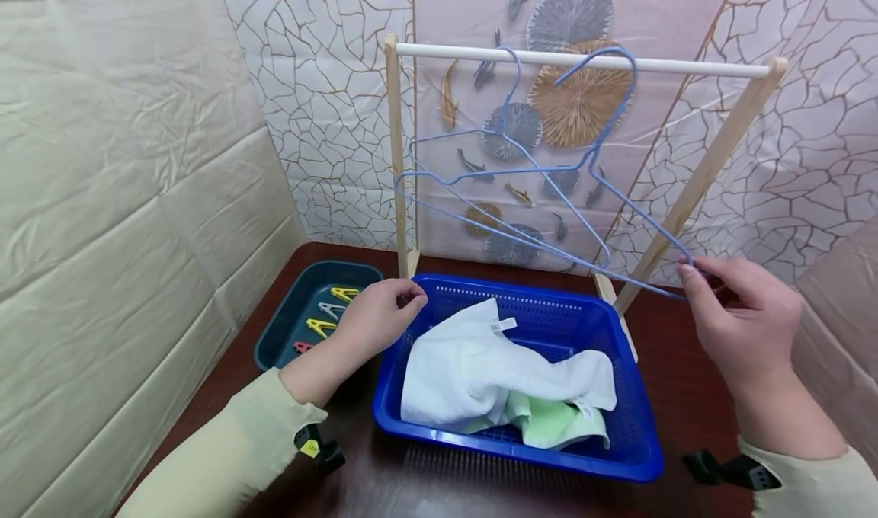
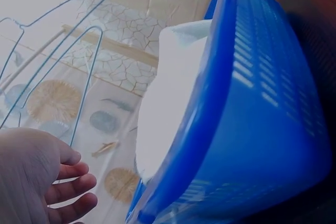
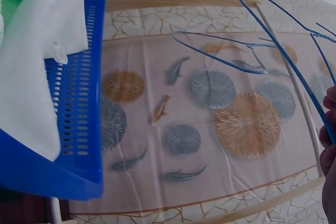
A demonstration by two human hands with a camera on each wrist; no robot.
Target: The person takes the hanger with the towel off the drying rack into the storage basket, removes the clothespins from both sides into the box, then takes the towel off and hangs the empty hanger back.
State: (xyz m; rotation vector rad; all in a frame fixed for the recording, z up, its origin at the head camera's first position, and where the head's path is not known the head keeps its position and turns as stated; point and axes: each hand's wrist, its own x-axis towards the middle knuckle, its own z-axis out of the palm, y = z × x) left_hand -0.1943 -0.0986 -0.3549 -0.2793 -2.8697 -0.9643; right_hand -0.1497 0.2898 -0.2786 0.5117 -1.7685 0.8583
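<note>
My right hand [image 1: 751, 320] pinches one end of a blue wire hanger [image 1: 632, 76], which is tilted in front of the rack with its hook near the white rod. Another blue hanger [image 1: 505, 114] hangs by its hook from the rod. At the left rim of the blue basket, my left hand [image 1: 384, 312] hovers with relaxed, bent fingers and holds nothing; the left wrist view shows its fingers [image 2: 73, 188] apart from the hangers. Inside the basket [image 1: 514, 451] lies a crumpled white towel [image 1: 466, 366] with a small tag, over a light green cloth [image 1: 549, 420].
A wooden rack with a white rod [image 1: 686, 67] stands behind the basket. Left of the basket, a dark green tray [image 1: 266, 339] holds several clothespins [image 1: 319, 326] in yellow, grey and red. Patterned fabric backs the dark brown table [image 1: 686, 396].
</note>
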